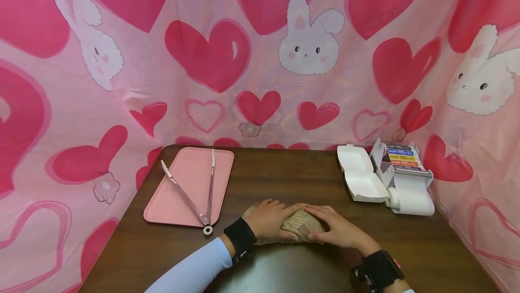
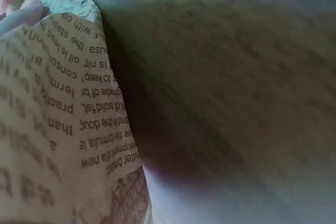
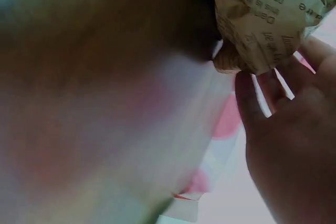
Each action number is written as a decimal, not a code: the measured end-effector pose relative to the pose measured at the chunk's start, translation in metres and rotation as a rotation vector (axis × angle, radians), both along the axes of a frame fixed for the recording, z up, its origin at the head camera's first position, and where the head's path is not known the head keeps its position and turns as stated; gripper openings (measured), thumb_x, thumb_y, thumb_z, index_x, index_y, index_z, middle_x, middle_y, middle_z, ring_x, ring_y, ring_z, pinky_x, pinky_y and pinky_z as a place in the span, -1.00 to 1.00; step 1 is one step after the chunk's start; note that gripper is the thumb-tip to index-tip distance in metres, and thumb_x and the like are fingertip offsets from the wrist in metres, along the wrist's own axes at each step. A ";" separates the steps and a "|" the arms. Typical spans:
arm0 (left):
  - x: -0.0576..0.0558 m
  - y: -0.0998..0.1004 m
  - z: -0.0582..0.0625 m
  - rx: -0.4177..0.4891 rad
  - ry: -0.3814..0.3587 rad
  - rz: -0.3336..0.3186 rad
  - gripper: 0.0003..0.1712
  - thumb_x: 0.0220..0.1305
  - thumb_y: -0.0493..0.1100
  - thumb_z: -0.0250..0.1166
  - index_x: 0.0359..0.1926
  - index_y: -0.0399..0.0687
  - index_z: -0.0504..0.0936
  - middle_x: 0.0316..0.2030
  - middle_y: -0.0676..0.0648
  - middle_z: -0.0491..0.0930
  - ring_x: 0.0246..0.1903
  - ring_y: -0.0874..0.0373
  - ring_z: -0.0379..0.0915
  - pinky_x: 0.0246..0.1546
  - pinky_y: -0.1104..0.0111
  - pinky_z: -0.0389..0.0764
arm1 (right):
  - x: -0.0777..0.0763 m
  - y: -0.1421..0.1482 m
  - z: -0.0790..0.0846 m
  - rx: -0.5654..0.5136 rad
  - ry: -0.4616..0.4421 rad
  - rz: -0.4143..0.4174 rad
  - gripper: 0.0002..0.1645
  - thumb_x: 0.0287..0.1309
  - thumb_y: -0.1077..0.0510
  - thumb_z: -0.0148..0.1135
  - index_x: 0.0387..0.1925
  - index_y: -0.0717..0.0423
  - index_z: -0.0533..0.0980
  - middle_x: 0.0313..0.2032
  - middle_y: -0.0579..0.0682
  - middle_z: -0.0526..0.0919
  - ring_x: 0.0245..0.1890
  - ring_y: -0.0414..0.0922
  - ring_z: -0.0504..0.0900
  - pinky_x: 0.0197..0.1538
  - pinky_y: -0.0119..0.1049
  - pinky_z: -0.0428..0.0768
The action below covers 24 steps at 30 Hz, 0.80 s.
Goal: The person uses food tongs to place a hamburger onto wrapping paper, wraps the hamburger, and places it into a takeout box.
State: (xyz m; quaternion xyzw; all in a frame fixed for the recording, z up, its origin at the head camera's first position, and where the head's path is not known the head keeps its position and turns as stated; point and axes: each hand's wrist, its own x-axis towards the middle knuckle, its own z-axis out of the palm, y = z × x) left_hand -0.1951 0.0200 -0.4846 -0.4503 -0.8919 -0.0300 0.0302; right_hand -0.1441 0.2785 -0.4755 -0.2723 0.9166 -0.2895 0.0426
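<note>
A bundle wrapped in brown newsprint-patterned paper (image 1: pixel 302 224) lies on the dark wooden table in front of me. My left hand (image 1: pixel 270 220) holds its left part, the fingers over the top and the thumb on the near side. On the right end, my right hand (image 1: pixel 339 229) grips the paper between its fingers at the back and its thumb in front. Up close in the left wrist view, the printed wrapper (image 2: pixel 79 103) fills the left side. Crumpled paper (image 3: pixel 268 30) meets the right fingertips in the right wrist view. What is inside the wrapper is hidden.
To the left is a pink tray (image 1: pixel 183 189) with spread metal tongs (image 1: pixel 210 189) lying across it, their hinge end past its near edge. At the back right, an opened white takeout box (image 1: pixel 361 175) stands beside a dispenser (image 1: pixel 404 166) with a white roll. Patterned pink cloth hangs around the table.
</note>
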 end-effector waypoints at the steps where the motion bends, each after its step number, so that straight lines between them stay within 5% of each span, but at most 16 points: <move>1: 0.000 0.001 0.000 -0.001 -0.002 0.001 0.03 0.19 0.60 0.12 0.57 0.30 0.16 0.13 0.12 0.63 0.14 0.11 0.53 0.27 0.05 0.43 | -0.001 0.001 0.001 0.010 0.000 0.007 -0.12 0.22 -0.21 0.38 0.45 0.07 0.34 0.38 0.05 0.44 0.26 0.05 0.36 0.17 0.11 0.48; 9: 0.002 0.002 0.002 -0.008 -0.011 -0.005 0.04 0.20 0.59 0.11 0.58 0.29 0.14 0.13 0.11 0.63 0.13 0.10 0.52 0.26 0.03 0.44 | -0.003 -0.002 -0.003 0.028 0.031 0.008 -0.07 0.14 -0.22 0.44 0.43 0.06 0.33 0.39 0.17 0.37 0.37 0.22 0.30 0.22 0.31 0.40; 24: -0.001 0.002 0.001 -0.002 -0.029 -0.029 0.20 -0.02 0.46 0.47 0.56 0.26 0.14 0.16 0.09 0.60 0.15 0.14 0.51 0.28 0.07 0.43 | 0.000 -0.004 -0.006 0.046 0.049 -0.004 -0.02 0.16 -0.19 0.44 0.46 0.15 0.29 0.34 0.19 0.43 0.34 0.24 0.36 0.23 0.32 0.40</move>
